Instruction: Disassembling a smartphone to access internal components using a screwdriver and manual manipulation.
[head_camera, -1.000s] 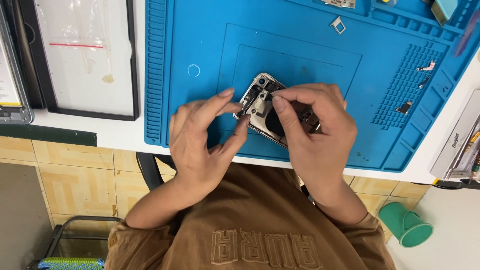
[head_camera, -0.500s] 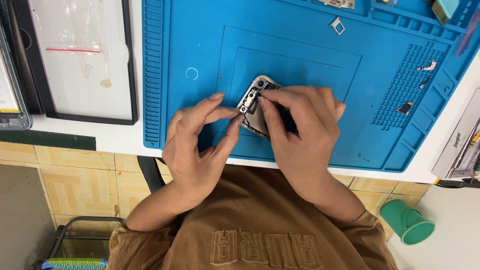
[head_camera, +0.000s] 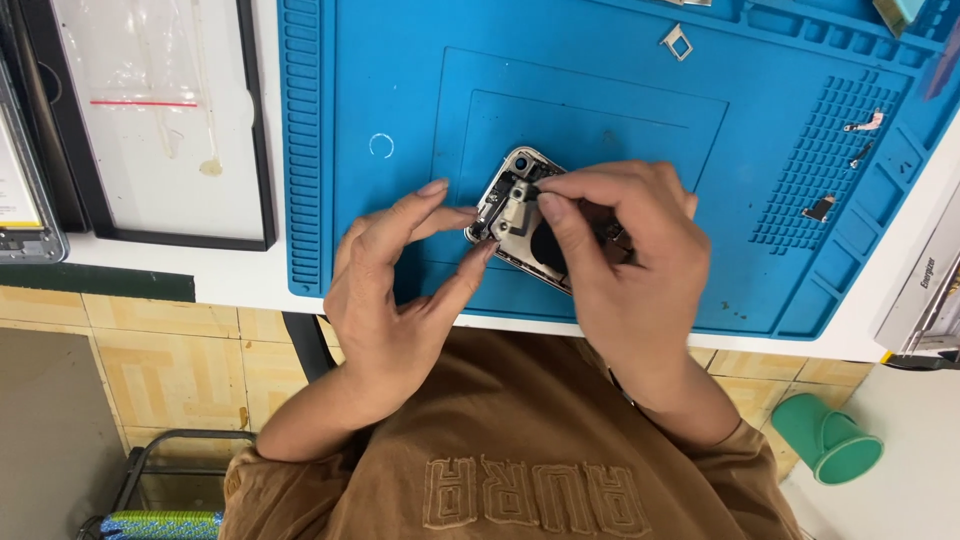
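Note:
An opened phone housing (head_camera: 518, 212) with silver rim and exposed inner parts lies on the blue work mat (head_camera: 620, 110), near its front edge. My left hand (head_camera: 400, 275) steadies the housing's left corner between thumb and forefinger. My right hand (head_camera: 625, 255) covers the housing's right half, thumb and forefinger pinched over the parts near its top; what they pinch is too small to tell.
Small metal parts lie on the mat: a card tray frame (head_camera: 677, 42) at the back, bits (head_camera: 862, 124) on the grid area at right. A black-framed white board (head_camera: 160, 120) is at left. A green cup (head_camera: 830, 440) stands on the floor at lower right.
Both hands and the housing shifted slightly left on the mat. My right fingers moved from the housing's middle up toward its top corner.

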